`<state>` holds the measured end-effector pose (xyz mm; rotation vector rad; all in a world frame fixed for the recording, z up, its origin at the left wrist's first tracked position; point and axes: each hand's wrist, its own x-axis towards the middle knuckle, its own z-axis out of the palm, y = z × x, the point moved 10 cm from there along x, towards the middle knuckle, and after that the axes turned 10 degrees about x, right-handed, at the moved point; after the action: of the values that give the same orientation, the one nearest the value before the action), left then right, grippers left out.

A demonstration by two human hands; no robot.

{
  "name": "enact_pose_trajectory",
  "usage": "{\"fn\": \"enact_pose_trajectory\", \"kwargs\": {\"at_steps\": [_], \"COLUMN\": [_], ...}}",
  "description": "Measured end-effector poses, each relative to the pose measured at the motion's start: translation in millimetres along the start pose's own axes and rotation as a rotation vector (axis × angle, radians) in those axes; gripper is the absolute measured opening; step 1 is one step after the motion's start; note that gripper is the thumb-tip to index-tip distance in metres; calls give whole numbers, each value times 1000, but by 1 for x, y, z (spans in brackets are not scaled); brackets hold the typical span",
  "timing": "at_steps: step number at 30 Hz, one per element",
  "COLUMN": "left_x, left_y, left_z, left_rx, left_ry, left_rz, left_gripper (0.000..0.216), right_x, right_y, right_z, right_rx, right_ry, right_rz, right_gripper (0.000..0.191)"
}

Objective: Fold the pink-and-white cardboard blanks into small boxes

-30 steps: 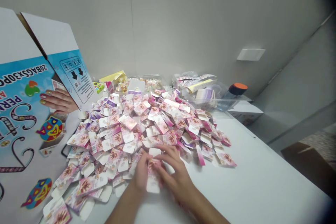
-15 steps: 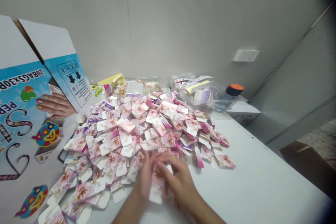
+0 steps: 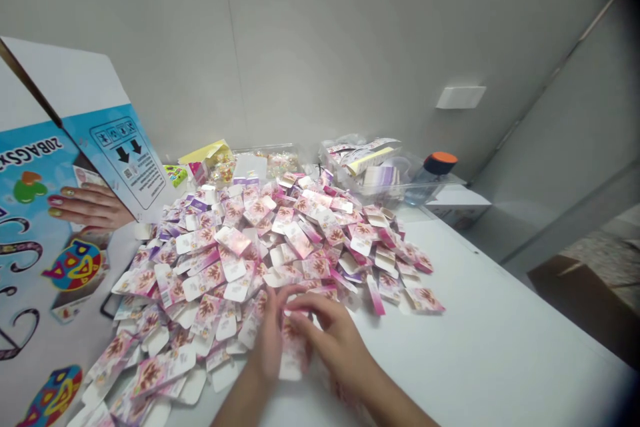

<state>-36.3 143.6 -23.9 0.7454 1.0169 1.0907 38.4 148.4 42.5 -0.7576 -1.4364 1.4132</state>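
Observation:
Between my hands, low in the middle of the view, is a small pink-and-white cardboard box (image 3: 294,350) with a picture of a hand on it. My left hand (image 3: 271,337) presses along the box's left side, its fingers wrapped round the far end. From the right, my right hand (image 3: 336,337) holds the same box, with thumb and fingers bent over its upper part. Both hands are slightly blurred, and the fingers hide part of the box. Just beyond them spreads a large heap of similar small boxes (image 3: 233,243), many with flaps standing out.
A big printed carton (image 3: 145,167) stands at the left. Behind the heap are clear plastic trays (image 3: 287,149) with small items, a yellow packet (image 3: 205,152) and an orange-lidded bottle (image 3: 431,177). The white table (image 3: 480,327) extends to the right; a brown carton (image 3: 575,300) lies beyond its edge.
The view has shifted a little to the right, so the surroundings appear further left. Both hands stay on the small box, with their fingers slightly moved.

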Motion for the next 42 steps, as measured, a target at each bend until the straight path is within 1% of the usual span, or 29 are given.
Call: {"fn": "enact_pose_trajectory", "kwargs": {"at_steps": [2, 3, 4, 6, 7, 8, 11, 13, 15, 17, 19, 20, 21, 22, 24, 25, 26, 27, 28, 29, 31, 32, 35, 37, 39, 42], "left_x": [-1, -2, -2, -3, -3, -2, -1, -1, -2, -5, -10, -12, -15, -21, -46, -64, -81, -93, -98, -98, -91, -88, -85, -82, -80, -78], "left_y": [-2, -3, -4, -3, -2, -2, -1, 1, 3, 3, 7, 12, 20, 31, 58, 69, 75, 77, 75, 73, 67, 64, 64, 66, 68, 69], "left_z": [2, 4, 4, 3, 1, 0, -1, 0, 1, 3, 2, 0, -3, -7, -18, -18, -13, -6, 1, 7, 11, 12, 9, 5, 4, 4], "left_rx": [37, 54, 67, 90, 98, 98, 58, 43, 68, 134, 247, 300, 344, 383, 479, 552, 634, 714, 782, 828, 872, 884, 890, 889, 884, 870], "left_ry": [-27, -40, -46, -33, -17, -5, -7, -20, -26, -15, 40, 87, 154, 248, 527, 662, 764, 808, 792, 736, 617, 582, 565, 579, 583, 573], "left_rz": [-10, -12, -7, 12, 20, 21, 16, 40, 69, 87, 143, 201, 286, 401, 735, 924, 1098, 1233, 1311, 1334, 1291, 1260, 1205, 1170, 1142, 1124], "left_gripper": [67, 67, 66, 65, 64, 64, 66, 66, 66, 64, 62, 61, 59, 56, 47, 44, 43, 45, 47, 50, 52, 52, 47, 42, 38, 35], "right_x": [0, -1, -1, -2, -2, -1, 0, -2, -4, -5, -3, -1, 3, 6, 9, 10, 12, 13, 14, 14, 12, 9, -7, -16, -22, -25], "right_y": [20, 28, 33, 38, 37, 31, -3, -21, -26, -23, -16, -13, -10, -8, -2, -1, -2, -5, -9, -14, -22, -21, -4, 10, 19, 28], "right_z": [-1, 0, 2, 4, 4, 3, 4, 10, 14, 16, 13, 6, -4, -16, -40, -47, -49, -49, -48, -48, -46, -43, -35, -30, -22, -11], "right_rx": [218, 293, 339, 358, 328, 268, -25, -186, -305, -394, -389, -334, -248, -142, 73, 150, 198, 209, 179, 100, -182, -362, -845, -1068, -1213, -1279], "right_ry": [43, 50, 49, 37, 30, 21, -30, -94, -151, -204, -224, -186, -111, -9, 191, 240, 243, 215, 176, 135, 29, -41, -256, -316, -353, -390], "right_rz": [154, 204, 240, 281, 273, 231, -24, -139, -150, -110, -51, -23, -2, 12, 15, 6, -6, -15, -17, -15, 22, 62, 233, 319, 353, 345], "right_gripper": [22, 25, 27, 28, 28, 26, 13, 8, 7, 6, 8, 9, 10, 13, 29, 40, 49, 54, 54, 47, 24, 20, 17, 25, 32, 30]}}
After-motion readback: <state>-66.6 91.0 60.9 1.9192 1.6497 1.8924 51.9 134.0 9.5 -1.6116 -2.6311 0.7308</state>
